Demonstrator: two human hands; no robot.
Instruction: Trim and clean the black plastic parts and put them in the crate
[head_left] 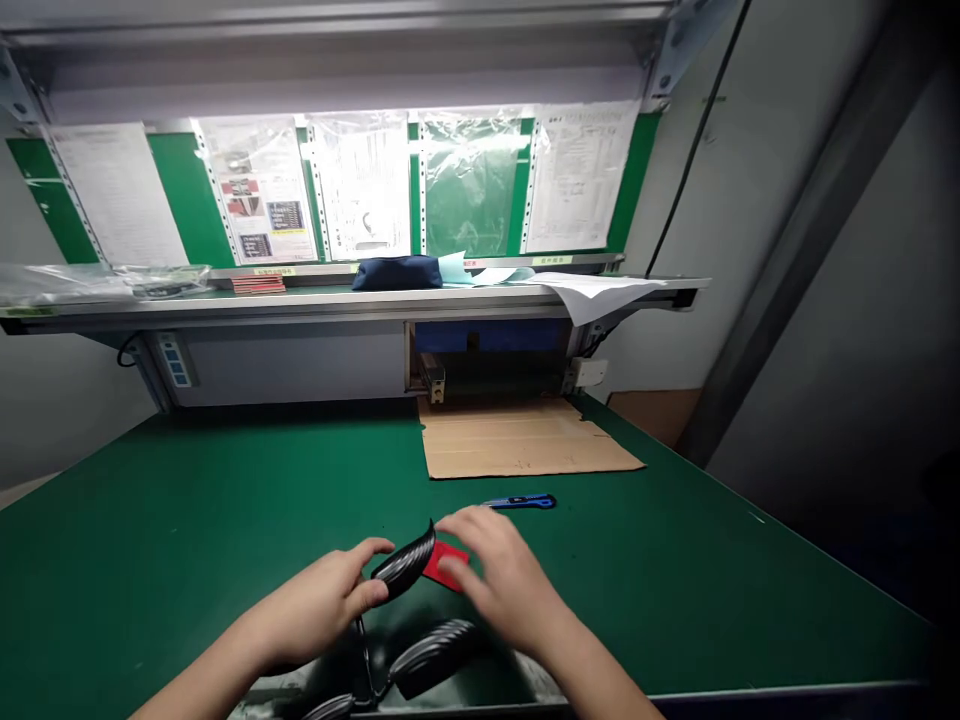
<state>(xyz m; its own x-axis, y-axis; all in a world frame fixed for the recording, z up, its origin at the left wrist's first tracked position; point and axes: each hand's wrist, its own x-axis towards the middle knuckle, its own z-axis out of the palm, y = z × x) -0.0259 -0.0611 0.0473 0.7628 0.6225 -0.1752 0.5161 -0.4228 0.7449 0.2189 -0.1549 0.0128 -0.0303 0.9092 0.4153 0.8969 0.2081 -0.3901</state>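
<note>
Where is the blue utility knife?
In the head view, the blue utility knife lies just beyond the right hand, in front of the cardboard sheet.

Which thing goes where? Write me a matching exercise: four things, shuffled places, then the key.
1. utility knife
2. cardboard sheet
3. dark blue pouch
4. red piece

a. on the shelf
b. between left hand and right hand
c. reaching back beneath the shelf
d. just in front of the cardboard

1-d, 2-c, 3-a, 4-b
</note>
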